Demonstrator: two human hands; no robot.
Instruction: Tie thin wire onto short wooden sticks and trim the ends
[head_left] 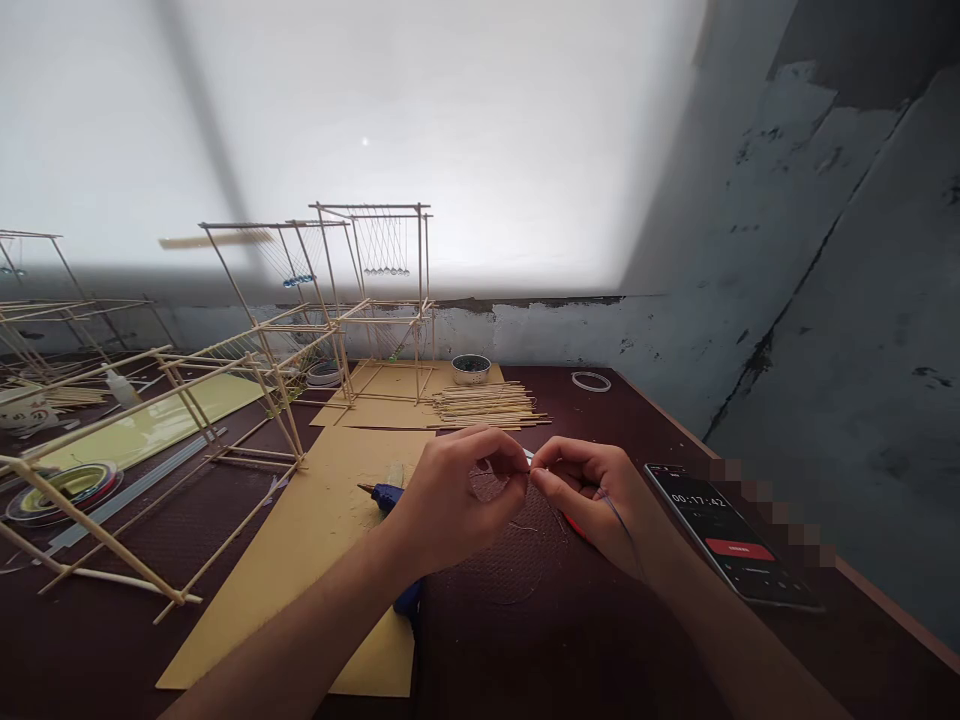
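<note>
My left hand [463, 495] and my right hand [589, 485] meet above the dark table, thumb and forefinger of each pinched together, fingertips almost touching. Between them runs a thin thread [616, 515], whose loose length trails over the back of my right hand. What lies right at the fingertips is too small to make out. Partly covered by my right hand is a red-handled tool [574, 525] on the table. A blue glue gun [388, 497] lies behind my left forearm, its nozzle pointing left.
Wooden stick frames [255, 340] stand on the left, some with hanging glass beads [386, 271]. Behind my hands are a pile of sticks [491, 405] and a round tin [471, 369]. A phone [731, 535] showing a timer lies at right. Yellow board [300, 570] covers part of the table.
</note>
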